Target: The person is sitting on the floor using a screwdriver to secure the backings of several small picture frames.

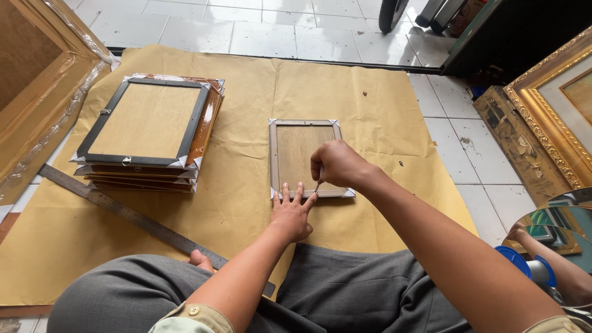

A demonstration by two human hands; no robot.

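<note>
A person seated on the floor works at the back of a small picture frame (304, 158), which lies face down on a sheet of brown paper (246, 98) spread over the white floor tiles (456, 142). The left hand (291, 213) is spread flat, fingers splayed, pressing the frame's near edge to the paper. The right hand (336, 163) is closed round a thin metal tool (317, 187) — too small to identify — whose tip meets that same near edge just beside the left fingertips. The step in hand appears to be fixing the backing board along the bottom rail. Judging from the pose, the next move calls for steady downward pressure from the holding hand and a controlled push of the tool, kept clear of the fingers. To the left sits a stack of larger frames (145, 132) with taped corners; a steel ruler (132, 216) lies slantwise between stack and knee — and an ornate gilt frame (549, 105) leans at right.
</note>
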